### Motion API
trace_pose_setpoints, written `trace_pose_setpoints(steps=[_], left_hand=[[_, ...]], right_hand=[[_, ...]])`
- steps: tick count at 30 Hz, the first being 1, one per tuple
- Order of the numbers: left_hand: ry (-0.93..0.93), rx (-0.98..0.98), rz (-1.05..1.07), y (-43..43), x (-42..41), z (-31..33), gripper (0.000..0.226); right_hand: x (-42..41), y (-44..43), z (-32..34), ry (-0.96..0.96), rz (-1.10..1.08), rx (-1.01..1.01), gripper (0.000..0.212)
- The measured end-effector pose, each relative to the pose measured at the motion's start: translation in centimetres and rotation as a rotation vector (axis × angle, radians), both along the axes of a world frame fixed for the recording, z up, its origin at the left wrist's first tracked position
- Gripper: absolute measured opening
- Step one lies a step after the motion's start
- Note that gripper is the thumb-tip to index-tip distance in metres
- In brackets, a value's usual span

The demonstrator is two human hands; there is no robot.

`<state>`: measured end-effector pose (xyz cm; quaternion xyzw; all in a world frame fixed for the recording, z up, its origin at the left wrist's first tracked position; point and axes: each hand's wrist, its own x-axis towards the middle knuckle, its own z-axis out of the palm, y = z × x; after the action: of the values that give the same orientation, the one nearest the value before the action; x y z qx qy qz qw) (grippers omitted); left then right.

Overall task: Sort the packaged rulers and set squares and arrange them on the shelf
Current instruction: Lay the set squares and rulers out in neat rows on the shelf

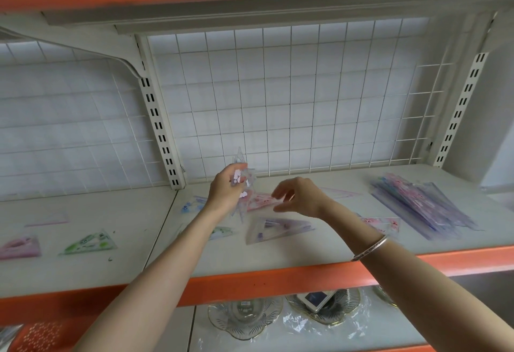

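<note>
Several packaged set squares stood fanned, gripped in your left hand above the middle of the shelf, your right hand hovered empty with fingers relaxed at their 3 o'clock, and one more slick sleeve could have made the bundle slip apart.

Ruler stack at the shelf's right end is blurred; the pink set square at its left is cropped.

Left hand: arm reaching forward, fingers gripping a bundle of packaged set squares, holding it upright. Right hand: hovering just beside, fingers hanging loosely bent (bangle on wrist).
</note>
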<state>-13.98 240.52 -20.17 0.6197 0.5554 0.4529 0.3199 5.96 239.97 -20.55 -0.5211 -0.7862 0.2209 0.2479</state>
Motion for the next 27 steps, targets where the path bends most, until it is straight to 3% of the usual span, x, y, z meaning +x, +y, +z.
trace_pose_setpoints(steps=[4,8,12,19,27], left_hand=[[-0.021,0.003,-0.026,-0.4,0.1,0.4,0.060],[-0.045,0.040,-0.029,-1.0,0.4,0.6,0.063],[-0.137,0.042,-0.047,-1.3,0.7,0.7,0.063],[-0.265,-0.002,-0.034,-1.5,0.9,0.7,0.045],[-0.303,0.042,0.021,-1.5,0.9,0.0,0.053]], right_hand=[[-1.5,0.0,0.9,0.275,-0.130,-0.003,0.038],[-3.0,-0.5,1.4,0.647,-0.202,-0.306,0.031],[-3.6,-0.9,1.2,0.831,-0.217,-0.440,0.022],[-2.8,-1.2,1.1,0.936,-0.155,-0.571,0.008],[-1.8,-1.4,0.7,0.959,-0.233,-0.556,0.032]])
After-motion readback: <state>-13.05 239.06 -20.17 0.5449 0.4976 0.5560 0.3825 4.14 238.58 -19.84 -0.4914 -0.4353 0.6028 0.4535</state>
